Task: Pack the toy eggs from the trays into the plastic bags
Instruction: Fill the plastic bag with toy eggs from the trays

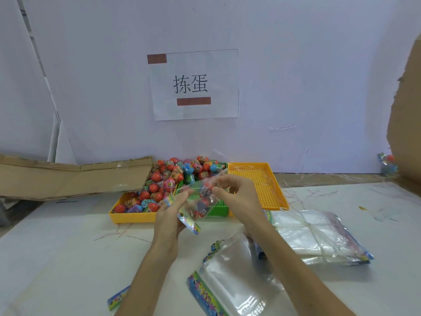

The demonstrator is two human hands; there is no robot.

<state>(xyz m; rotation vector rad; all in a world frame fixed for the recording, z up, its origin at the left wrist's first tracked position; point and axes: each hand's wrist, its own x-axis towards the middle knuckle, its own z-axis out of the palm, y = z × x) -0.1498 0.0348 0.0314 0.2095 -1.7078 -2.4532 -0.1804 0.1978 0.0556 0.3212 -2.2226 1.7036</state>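
Note:
A clear plastic bag [197, 202] with a colourful printed edge hangs in the air between my hands, and several toy eggs show through it. My left hand [169, 213] holds its lower left side. My right hand [234, 195] pinches its upper right part. Behind the bag, a yellow tray [127, 218] and a green tray [219, 212] carry a heap of red, blue and purple toy eggs [175, 176]. The green tray is partly hidden by the bag and my hands.
A yellow perforated tray [257, 185] lies at the right of the egg trays. Empty bags [230, 283] lie near the front edge, a tied stack of bags [319, 236] at the right. Cardboard [68, 176] lies at the left, a cardboard box [405, 110] at far right.

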